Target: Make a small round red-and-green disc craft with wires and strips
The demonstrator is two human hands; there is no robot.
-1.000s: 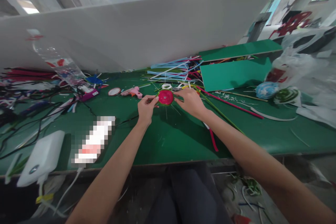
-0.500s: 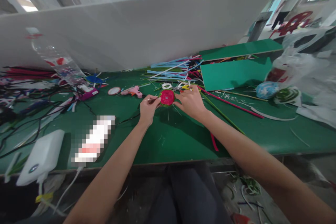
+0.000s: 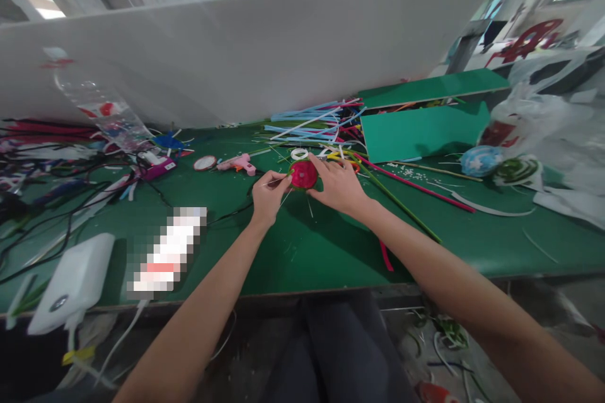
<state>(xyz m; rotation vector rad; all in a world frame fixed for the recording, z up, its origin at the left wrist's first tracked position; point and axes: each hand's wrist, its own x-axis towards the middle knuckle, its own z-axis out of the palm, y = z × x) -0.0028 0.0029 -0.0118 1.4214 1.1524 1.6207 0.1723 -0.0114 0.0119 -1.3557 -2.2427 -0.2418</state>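
A small round woven disc (image 3: 303, 174), pink-red with a green rim and thin white spokes sticking out, is held just above the green table (image 3: 331, 245). My right hand (image 3: 336, 186) grips its right edge with thumb and fingers. My left hand (image 3: 267, 195) is at its left side, fingers pinched on one thin white spoke. A long green strip (image 3: 397, 203) runs from the disc toward the right across the table.
A pink glue gun (image 3: 239, 164) and a small round piece (image 3: 205, 163) lie left of the disc. Coloured strips (image 3: 312, 119) pile up behind. A white device (image 3: 73, 283) sits front left, tangled cables (image 3: 57, 189) left, green boards (image 3: 425, 129) and plastic bags (image 3: 553, 126) right.
The disc has turned a little in my hands and shifted slightly right. My right hand's fingers moved round its upper edge; my left hand keeps its pinch on a spoke.
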